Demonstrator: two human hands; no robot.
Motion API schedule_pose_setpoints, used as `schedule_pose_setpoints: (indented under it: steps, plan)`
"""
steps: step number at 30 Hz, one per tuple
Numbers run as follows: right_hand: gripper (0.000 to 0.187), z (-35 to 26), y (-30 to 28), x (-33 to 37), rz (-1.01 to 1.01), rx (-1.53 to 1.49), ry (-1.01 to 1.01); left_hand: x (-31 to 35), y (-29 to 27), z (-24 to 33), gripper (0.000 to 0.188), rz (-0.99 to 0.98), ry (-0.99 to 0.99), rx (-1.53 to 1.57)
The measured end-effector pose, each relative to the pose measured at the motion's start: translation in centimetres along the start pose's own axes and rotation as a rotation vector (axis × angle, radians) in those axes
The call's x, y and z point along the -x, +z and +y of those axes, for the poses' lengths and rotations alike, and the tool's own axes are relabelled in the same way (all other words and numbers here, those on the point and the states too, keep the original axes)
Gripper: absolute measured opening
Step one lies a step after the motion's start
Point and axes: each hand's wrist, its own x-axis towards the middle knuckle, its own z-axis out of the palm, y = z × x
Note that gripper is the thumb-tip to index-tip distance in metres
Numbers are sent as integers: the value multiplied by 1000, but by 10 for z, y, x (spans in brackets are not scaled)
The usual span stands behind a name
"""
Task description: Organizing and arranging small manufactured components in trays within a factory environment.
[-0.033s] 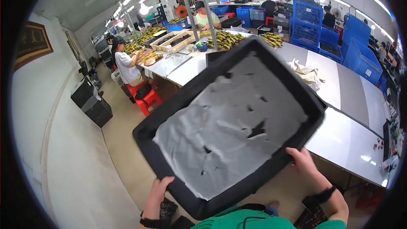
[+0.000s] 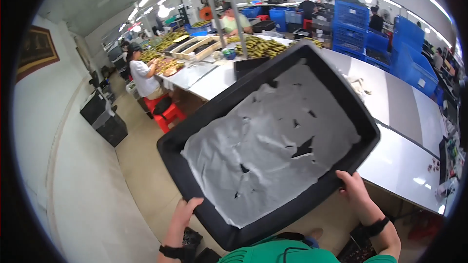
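black tray [image 2: 341, 92] hides much of the white table [image 2: 404, 160].

Black tray, grey torn liner, white tables, blue crates

The tray [image 2: 214, 151] at the centre is black, its liner [image 2: 273, 141] pale grey, blotched and broken by dark ragged holes. The left hand [image 2: 183, 214] at seven o'clock and the right hand [image 2: 356, 190] at five o'clock wear black wrist straps above a green shirt [image 2: 287, 253]. The tables [image 2: 404, 156] toward three o'clock are glossy white. Stacked crates [image 2: 370, 34] at one o'clock are bright blue. At eleven o'clock a seated person [image 2: 141, 73] wears white on a red stool [image 2: 168, 114], beside yellow-green produce [image 2: 261, 46]. The floor [image 2: 141, 165] is tan.
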Motion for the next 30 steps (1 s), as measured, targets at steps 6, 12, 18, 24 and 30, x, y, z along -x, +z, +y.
schedule_pose_setpoints:
  steps: [6,12,18,24,30]
  plan:
    - [24,36,-115,45,250,-283,32,1,116,85,28,-341,139,-61]
    - [21,27,-43,48,591,-459,175,-154,158,166,28,-650,169,-252]
    - [19,57,-50,40,706,-602,255,-191,248,203,42,-817,221,-662]
    - [17,95,-83,-1,855,-780,296,-224,357,184,41,-928,178,-804]
    - [20,113,-132,-35,933,-821,343,-254,449,187,48,-1191,178,-681]
